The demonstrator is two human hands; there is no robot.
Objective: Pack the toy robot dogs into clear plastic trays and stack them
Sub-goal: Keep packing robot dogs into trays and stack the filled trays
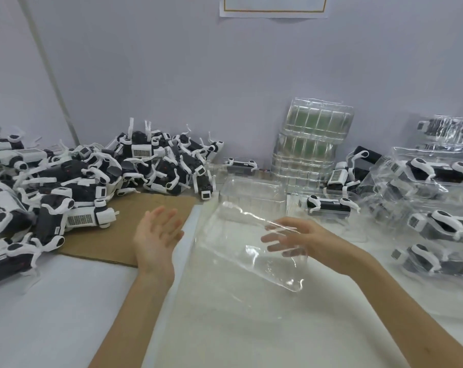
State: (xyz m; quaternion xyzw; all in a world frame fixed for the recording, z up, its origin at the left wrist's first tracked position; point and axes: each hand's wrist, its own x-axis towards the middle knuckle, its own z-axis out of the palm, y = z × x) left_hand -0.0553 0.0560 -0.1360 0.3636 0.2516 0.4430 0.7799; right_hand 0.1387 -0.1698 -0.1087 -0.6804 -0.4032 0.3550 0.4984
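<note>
A clear plastic tray (pixel 238 235) hangs tilted above the middle of the white table. My right hand (pixel 294 237) grips its right side, with the fingers seen through the plastic. My left hand (pixel 156 235) is open, palm toward the tray, a little to its left and not touching it. A big heap of black-and-white toy robot dogs (pixel 65 187) lies at the left. Packed trays with dogs (pixel 432 208) are stacked at the right.
A tall stack of empty clear trays (pixel 312 144) leans against the back wall. A brown cardboard sheet (pixel 124 235) lies under the heap's near edge. One packed tray (pixel 328 205) and loose dogs (pixel 344 176) sit behind my right hand.
</note>
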